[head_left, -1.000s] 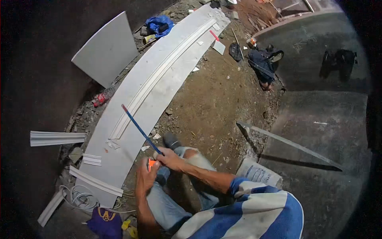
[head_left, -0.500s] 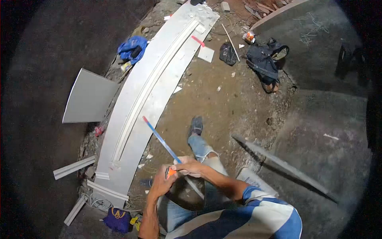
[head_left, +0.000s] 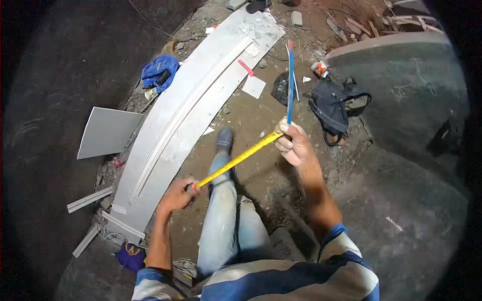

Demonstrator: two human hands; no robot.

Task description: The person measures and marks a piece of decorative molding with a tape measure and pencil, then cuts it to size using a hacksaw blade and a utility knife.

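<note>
My left hand is closed around a tape measure case, mostly hidden in the fist. A yellow tape blade runs from it up and right to my right hand. That hand pinches the blade's end and also grips a blue rod with a red tip, which points straight up. Both hands hover over my outstretched leg in light jeans. A long curved white board with a raised moulding strip lies on the dirt to the left of my left hand.
A flat grey panel lies left of the board, with short white moulding pieces near its lower end. A blue cloth, a dark bag, a small white square and scattered debris sit on the dirt. A concrete slab rises at right.
My hands were together at my lap around an orange tape measure; now they are spread apart with the yellow blade pulled out. The blue rod swung from leaning left to upright.
</note>
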